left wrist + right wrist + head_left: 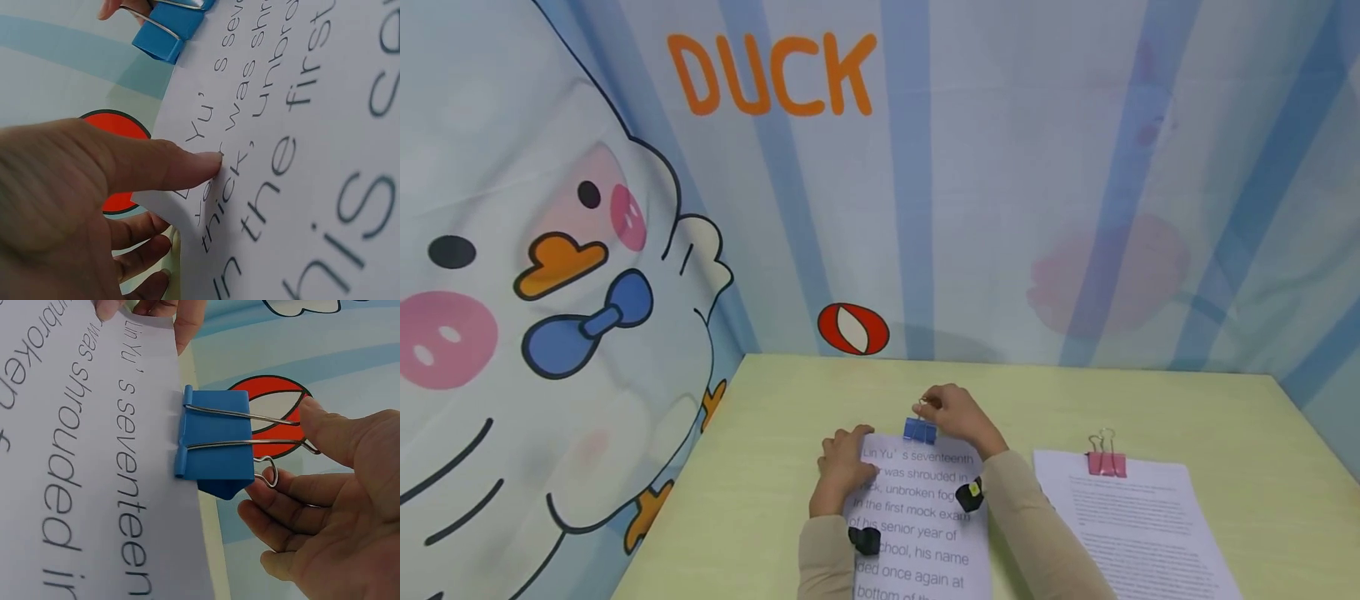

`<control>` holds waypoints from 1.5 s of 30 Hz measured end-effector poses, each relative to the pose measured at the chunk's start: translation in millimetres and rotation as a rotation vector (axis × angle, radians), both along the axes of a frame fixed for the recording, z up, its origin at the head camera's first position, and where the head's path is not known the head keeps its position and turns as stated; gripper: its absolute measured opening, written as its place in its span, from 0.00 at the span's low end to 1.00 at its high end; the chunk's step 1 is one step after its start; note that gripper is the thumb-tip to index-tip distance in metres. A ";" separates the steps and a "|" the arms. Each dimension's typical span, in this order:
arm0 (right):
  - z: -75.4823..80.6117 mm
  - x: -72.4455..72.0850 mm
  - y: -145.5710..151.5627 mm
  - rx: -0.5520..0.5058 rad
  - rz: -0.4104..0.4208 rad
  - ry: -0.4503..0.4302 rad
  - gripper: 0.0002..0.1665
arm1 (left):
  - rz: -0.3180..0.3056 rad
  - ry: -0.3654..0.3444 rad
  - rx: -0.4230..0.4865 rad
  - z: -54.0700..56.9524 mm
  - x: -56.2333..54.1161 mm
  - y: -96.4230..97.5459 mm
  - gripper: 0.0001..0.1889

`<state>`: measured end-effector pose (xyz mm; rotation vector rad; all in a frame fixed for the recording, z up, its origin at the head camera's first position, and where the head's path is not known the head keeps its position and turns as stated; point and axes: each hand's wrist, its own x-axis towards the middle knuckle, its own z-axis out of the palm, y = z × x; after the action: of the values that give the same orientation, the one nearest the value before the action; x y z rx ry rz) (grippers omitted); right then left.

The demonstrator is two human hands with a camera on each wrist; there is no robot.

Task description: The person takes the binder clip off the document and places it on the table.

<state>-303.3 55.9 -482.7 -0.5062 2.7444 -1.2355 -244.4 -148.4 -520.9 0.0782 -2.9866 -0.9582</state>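
A stack of white sheets with large print [917, 525] is in the middle of the head view, with a blue binder clip [920, 431] on its top edge. My left hand [844, 468] grips the upper left corner of the sheets, thumb on the printed face and fingers behind, as the left wrist view shows. Beyond the top edge, my right hand [961, 414] pinches the clip's wire handles. In the right wrist view the thumb touches the end of one handle [250, 416], with the fingers by the other one. The clip's blue body [219, 434] sits against the paper edge.
To the right lies a second stack of sheets with small print [1135, 525], with a red binder clip [1107, 464] on its top edge. A pale yellow table [737, 467] carries both stacks. A printed curtain [985, 167] hangs behind and to the left.
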 end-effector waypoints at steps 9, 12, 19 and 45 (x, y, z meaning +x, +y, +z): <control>9.9 0.1 1.0 -0.051 -0.011 -0.004 0.23 | -0.001 0.001 0.004 -1.7 -1.1 1.2 0.33; 12.0 0.7 0.9 -0.052 -0.004 -0.017 0.23 | -0.003 -0.005 0.002 -2.4 -1.4 1.2 0.33; 17.3 3.6 2.4 -0.080 0.017 -0.063 0.27 | -0.004 -0.013 0.011 -2.9 -1.7 0.2 0.33; 22.6 17.4 43.0 -0.159 0.041 -0.079 0.31 | -0.005 -0.027 0.033 -3.5 -0.9 -1.6 0.39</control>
<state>-285.9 98.9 -460.2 -0.5125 2.5721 -1.4386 -245.4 -150.0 -524.4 0.0848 -2.9970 -1.0145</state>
